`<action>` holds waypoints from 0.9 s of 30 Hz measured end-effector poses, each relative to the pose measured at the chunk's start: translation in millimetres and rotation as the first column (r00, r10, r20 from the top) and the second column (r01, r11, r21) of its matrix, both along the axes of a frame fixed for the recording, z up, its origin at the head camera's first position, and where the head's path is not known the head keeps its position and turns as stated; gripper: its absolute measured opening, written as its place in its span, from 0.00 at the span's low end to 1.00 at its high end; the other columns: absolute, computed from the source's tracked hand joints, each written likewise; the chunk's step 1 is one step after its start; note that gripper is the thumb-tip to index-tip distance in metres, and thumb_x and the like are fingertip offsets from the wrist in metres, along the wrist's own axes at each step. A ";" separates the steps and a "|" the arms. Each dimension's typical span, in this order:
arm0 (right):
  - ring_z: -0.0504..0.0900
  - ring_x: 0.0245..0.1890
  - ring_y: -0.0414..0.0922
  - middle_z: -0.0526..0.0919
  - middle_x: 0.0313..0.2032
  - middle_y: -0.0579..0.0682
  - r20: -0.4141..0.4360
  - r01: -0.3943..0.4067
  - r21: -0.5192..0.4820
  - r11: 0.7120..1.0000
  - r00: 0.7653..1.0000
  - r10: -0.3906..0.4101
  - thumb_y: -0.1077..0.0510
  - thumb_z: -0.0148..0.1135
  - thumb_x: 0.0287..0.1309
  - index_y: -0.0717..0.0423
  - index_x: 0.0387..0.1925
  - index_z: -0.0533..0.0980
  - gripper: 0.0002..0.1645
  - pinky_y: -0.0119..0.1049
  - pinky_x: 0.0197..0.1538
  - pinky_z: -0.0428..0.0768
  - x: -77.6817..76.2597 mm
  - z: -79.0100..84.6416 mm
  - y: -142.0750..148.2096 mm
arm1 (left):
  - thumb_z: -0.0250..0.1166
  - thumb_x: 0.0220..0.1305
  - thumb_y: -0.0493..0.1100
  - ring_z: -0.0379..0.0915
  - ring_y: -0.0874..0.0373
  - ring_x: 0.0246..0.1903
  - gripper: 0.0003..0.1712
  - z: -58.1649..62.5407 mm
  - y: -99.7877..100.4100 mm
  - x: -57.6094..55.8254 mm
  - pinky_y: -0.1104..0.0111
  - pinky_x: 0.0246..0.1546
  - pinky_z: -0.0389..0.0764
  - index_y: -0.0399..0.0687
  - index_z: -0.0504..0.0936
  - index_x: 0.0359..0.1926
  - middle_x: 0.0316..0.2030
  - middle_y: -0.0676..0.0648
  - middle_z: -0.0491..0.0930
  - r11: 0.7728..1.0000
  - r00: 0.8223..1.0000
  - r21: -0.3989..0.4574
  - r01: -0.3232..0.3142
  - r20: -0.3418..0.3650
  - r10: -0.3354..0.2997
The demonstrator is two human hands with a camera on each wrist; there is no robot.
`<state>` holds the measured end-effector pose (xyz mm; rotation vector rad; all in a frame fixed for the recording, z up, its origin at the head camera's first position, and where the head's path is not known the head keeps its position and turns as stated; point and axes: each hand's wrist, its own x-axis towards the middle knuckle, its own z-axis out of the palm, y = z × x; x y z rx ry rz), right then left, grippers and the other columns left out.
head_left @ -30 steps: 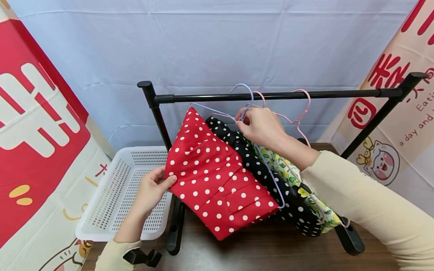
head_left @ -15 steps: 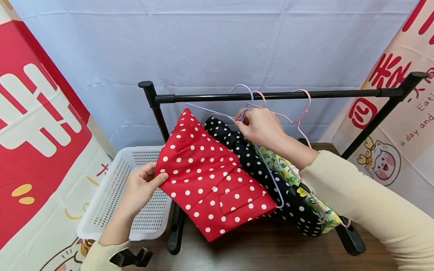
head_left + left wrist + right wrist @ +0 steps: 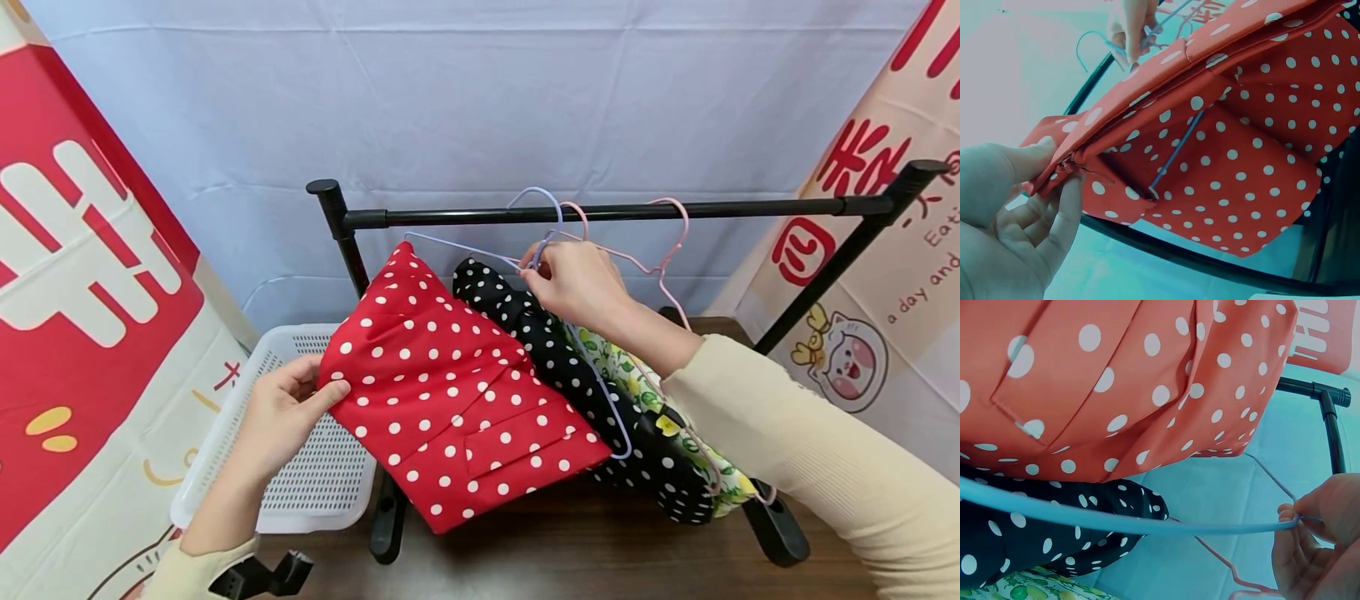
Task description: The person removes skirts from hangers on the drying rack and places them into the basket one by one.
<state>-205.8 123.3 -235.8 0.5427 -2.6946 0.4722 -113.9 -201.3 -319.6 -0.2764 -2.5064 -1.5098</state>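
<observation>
A red garment with white polka dots (image 3: 442, 375) spreads in front of the rack in the head view. My left hand (image 3: 277, 417) pinches its left edge between thumb and fingers. My right hand (image 3: 581, 279) grips the neck of a lavender wire hanger (image 3: 465, 248), whose hook arches over the black rail (image 3: 450, 217). One end of that hanger is in the garment's upper corner; its other arm passes down the right side, outside the cloth. In the left wrist view, part of the hanger (image 3: 1179, 147) shows inside the garment's opening (image 3: 1210, 134).
Behind the red garment hang a black polka-dot garment (image 3: 540, 350) and a lemon-print one (image 3: 622, 367), with pink hangers (image 3: 667, 250) on the rail. A white perforated basket (image 3: 322, 475) stands left of the rack's foot (image 3: 387, 517) on the brown table (image 3: 540, 550).
My left hand has moved left, drawing the garment's edge and the hanger's left end along with it. My right hand has stayed at the hanger's neck.
</observation>
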 end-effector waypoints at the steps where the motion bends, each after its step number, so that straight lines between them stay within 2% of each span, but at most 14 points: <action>1: 0.73 0.20 0.42 0.79 0.20 0.46 0.003 0.001 -0.002 1.000 1.000 -0.001 0.53 0.56 0.58 0.51 0.32 0.84 0.12 0.37 0.24 0.67 -0.1 -0.2 0.1 | 0.64 0.58 0.43 0.79 0.60 0.30 0.17 1.2 -0.8 0.9 0.69 0.30 0.81 0.44 0.78 0.48 0.36 0.47 0.81 1.000 1.000 -0.009 -0.005 0.001 0.005; 11: 0.70 0.16 0.43 0.79 0.20 0.46 0.019 0.010 -0.027 1.000 1.000 -0.010 0.53 0.55 0.59 0.51 0.33 0.84 0.12 0.35 0.18 0.62 -0.1 0.2 3.4 | 0.66 0.56 0.40 0.78 0.61 0.28 0.16 9.7 -12.2 6.2 0.70 0.28 0.81 0.44 0.79 0.47 0.32 0.56 0.80 0.994 0.996 -0.092 -0.061 -0.075 0.054; 20: 0.68 0.14 0.43 0.77 0.16 0.46 0.030 0.022 -0.021 1.000 0.999 -0.021 0.53 0.55 0.59 0.52 0.32 0.83 0.12 0.33 0.15 0.59 0.9 -0.7 4.1 | 0.66 0.55 0.39 0.79 0.64 0.26 0.15 19.5 -26.7 7.2 0.76 0.29 0.79 0.43 0.81 0.45 0.29 0.61 0.80 0.987 0.991 -0.139 -0.077 -0.118 0.060; 27: 0.70 0.16 0.43 0.84 0.29 0.46 0.004 0.017 -0.016 1.000 1.000 -0.017 0.54 0.55 0.59 0.54 0.23 0.82 0.15 0.33 0.16 0.60 1.7 -0.9 2.7 | 0.67 0.55 0.39 0.79 0.67 0.26 0.16 26.2 -36.6 11.1 0.79 0.29 0.79 0.43 0.81 0.47 0.30 0.65 0.79 0.979 0.990 -0.174 -0.104 -0.117 0.085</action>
